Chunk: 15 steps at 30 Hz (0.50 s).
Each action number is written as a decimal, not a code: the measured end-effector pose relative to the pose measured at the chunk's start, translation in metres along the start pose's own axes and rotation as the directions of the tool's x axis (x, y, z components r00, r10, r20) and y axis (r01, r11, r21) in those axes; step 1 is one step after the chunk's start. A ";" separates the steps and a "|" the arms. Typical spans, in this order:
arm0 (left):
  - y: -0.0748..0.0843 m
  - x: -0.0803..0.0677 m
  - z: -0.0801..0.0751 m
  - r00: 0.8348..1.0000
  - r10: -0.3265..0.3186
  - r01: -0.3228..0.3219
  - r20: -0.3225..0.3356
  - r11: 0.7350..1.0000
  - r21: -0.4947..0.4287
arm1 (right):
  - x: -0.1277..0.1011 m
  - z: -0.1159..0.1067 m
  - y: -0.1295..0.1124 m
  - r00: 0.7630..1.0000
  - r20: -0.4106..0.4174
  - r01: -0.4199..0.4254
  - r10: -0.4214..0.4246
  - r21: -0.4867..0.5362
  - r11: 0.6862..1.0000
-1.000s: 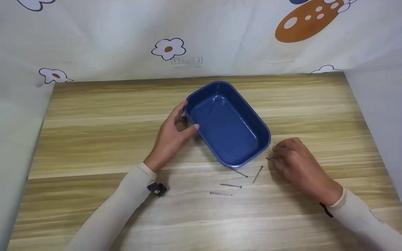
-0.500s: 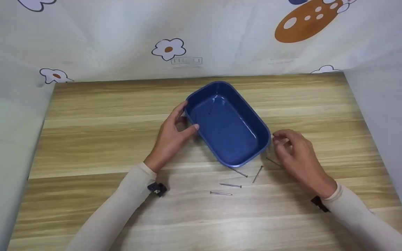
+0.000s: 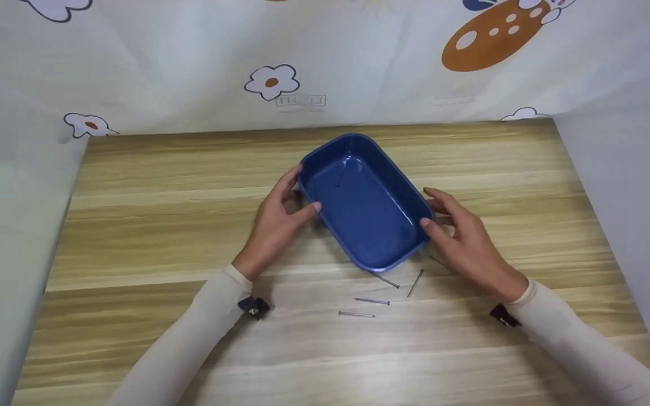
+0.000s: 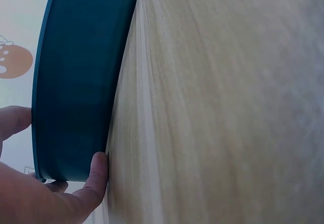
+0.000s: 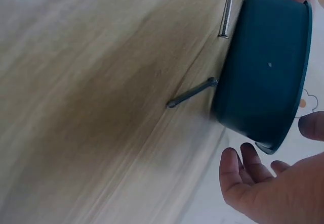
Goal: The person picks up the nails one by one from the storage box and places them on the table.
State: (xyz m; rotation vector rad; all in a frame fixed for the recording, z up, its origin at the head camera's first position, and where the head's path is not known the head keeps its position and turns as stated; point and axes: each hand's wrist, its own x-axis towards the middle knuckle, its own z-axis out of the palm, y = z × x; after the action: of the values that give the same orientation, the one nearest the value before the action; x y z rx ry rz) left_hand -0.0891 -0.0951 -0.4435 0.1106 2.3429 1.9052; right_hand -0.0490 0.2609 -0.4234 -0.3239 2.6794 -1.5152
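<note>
A deep blue plastic basin with rounded corners sits on the wooden table. My left hand grips its left side, thumb at the rim and fingers along the outer wall. Around the right-hand corner my right hand is spread, thumb over the rim; the right wrist view shows small gaps between its fingertips and the wall. One thin nail lies inside the basin. Loose nails are near its front, including a nail, another nail and the nearest nail. A further nail is partly hidden by my right hand.
The wooden table ends at the back against a white sheet printed with flowers. Pale walls stand along the left and right edges. One nail runs partly under the basin's front edge.
My right hand has moved up and left from beside the nails to the basin's right corner, and its fingers have spread. The left hand and the basin stay where they were.
</note>
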 end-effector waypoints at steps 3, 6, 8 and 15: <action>0.000 0.000 0.000 1.000 -0.003 0.003 -0.002 1.000 -0.004 | 0.005 0.003 0.000 0.999 0.044 -0.008 0.008 0.012 1.000; -0.001 0.000 -0.001 1.000 -0.001 0.001 -0.004 1.000 -0.004 | 0.009 0.005 0.001 0.997 0.078 -0.013 0.012 0.014 1.000; -0.001 0.000 0.000 1.000 0.000 0.000 -0.002 1.000 0.000 | 0.011 0.006 0.002 0.996 0.093 -0.019 0.017 0.021 1.000; -0.001 0.000 -0.001 1.000 -0.002 0.001 0.005 1.000 0.012 | 0.015 0.008 0.005 0.992 0.123 -0.034 0.023 0.088 0.996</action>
State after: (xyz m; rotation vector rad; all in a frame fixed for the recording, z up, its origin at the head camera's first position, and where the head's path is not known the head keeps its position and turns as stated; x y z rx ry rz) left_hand -0.0892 -0.0965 -0.4439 0.1146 2.3511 1.8879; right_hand -0.0632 0.2539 -0.4307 -0.3589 2.5042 -1.5489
